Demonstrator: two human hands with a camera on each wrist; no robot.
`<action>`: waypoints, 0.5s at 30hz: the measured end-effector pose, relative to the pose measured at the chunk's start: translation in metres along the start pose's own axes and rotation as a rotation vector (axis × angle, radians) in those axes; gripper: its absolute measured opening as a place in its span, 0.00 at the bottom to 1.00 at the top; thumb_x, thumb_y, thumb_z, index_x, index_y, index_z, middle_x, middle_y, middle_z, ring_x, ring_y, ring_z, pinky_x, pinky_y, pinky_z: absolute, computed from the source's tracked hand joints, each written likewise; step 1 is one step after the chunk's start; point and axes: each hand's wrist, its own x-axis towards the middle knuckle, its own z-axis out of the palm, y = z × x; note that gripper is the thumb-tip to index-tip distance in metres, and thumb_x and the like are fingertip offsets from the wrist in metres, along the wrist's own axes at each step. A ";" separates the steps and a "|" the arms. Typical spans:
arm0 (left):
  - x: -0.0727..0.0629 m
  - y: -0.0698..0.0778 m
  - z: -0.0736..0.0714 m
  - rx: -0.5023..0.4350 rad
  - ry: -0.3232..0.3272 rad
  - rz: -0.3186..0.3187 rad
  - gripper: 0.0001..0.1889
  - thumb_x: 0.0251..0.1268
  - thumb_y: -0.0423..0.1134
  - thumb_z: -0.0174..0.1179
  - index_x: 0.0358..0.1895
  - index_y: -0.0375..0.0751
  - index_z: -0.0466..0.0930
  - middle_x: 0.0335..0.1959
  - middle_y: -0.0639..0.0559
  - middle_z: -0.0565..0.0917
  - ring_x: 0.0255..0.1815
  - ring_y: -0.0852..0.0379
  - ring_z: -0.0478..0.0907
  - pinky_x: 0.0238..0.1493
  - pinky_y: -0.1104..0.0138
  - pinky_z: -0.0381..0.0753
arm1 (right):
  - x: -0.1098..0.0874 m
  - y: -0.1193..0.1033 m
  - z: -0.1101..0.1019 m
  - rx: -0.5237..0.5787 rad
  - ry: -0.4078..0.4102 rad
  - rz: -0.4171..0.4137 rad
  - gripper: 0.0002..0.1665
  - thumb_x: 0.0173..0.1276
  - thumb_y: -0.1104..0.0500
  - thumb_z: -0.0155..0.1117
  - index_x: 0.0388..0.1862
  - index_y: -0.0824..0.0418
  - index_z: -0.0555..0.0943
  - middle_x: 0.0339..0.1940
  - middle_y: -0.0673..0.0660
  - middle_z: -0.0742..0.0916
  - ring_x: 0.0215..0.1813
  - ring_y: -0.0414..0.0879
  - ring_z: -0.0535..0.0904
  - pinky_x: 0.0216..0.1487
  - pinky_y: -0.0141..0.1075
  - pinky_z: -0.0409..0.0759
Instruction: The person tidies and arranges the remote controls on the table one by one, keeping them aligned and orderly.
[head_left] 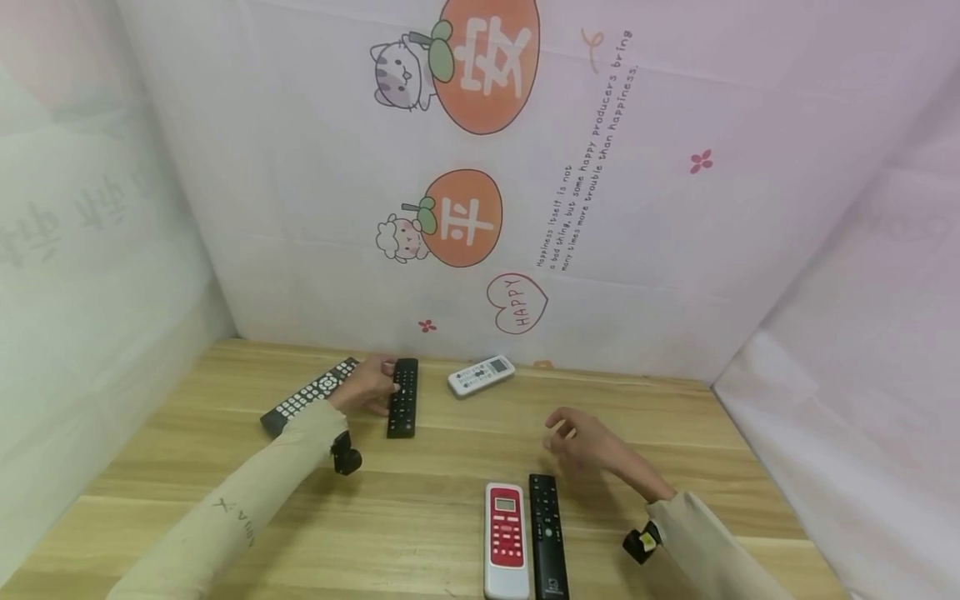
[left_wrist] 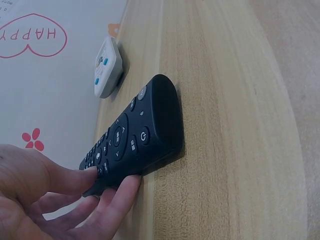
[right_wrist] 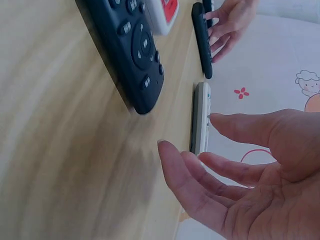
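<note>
- your left hand [head_left: 366, 387] pinches the short black remote [head_left: 402, 404] at 11 o'clock from the table's [head_left: 450, 467] middle; thumb on keys, fingers along the side, likely against slipping.
- your right hand [head_left: 587, 440], near 2 o'clock, holds nothing; fingers loosely bent, thumb apart.
- red-and-white remote [head_left: 507, 542] and long black remote [head_left: 551, 542] lie side by side near 5 o'clock, seemingly for order.

Left of the red-and-white remote [head_left: 507, 533] lies bare table [head_left: 408, 533]; just right, a long black remote [head_left: 551, 542] blocks passage. Beyond the red-and-white remote, a gap runs between a second black remote [head_left: 404, 408], pinched by the left hand [head_left: 366, 386], and the right hand [head_left: 583, 440].
</note>
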 end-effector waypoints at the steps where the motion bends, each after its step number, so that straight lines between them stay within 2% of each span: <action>1: 0.000 0.000 0.000 0.001 0.002 0.000 0.37 0.69 0.19 0.55 0.80 0.25 0.52 0.71 0.22 0.63 0.59 0.30 0.78 0.36 0.55 0.96 | 0.004 0.000 0.000 -0.015 0.008 -0.015 0.18 0.76 0.64 0.65 0.59 0.71 0.77 0.45 0.65 0.86 0.38 0.52 0.84 0.32 0.43 0.89; 5: -0.001 0.000 0.000 0.000 0.007 -0.006 0.37 0.70 0.19 0.55 0.80 0.26 0.52 0.71 0.23 0.63 0.60 0.30 0.78 0.37 0.55 0.96 | 0.020 0.001 -0.001 -0.051 0.033 -0.069 0.17 0.75 0.64 0.65 0.57 0.72 0.78 0.46 0.66 0.87 0.43 0.54 0.85 0.37 0.43 0.90; 10: -0.001 0.000 0.001 -0.010 0.009 -0.019 0.37 0.70 0.19 0.55 0.81 0.27 0.53 0.71 0.24 0.63 0.61 0.29 0.77 0.39 0.55 0.96 | 0.039 0.001 -0.001 -0.079 0.055 -0.145 0.15 0.75 0.66 0.65 0.56 0.74 0.79 0.46 0.67 0.87 0.49 0.59 0.85 0.47 0.47 0.92; 15: 0.000 0.000 0.000 -0.011 0.010 -0.017 0.37 0.70 0.20 0.55 0.81 0.28 0.53 0.71 0.24 0.63 0.62 0.29 0.77 0.39 0.55 0.96 | 0.054 -0.001 0.002 -0.117 0.075 -0.118 0.17 0.76 0.63 0.64 0.58 0.71 0.80 0.53 0.67 0.86 0.54 0.62 0.85 0.53 0.49 0.92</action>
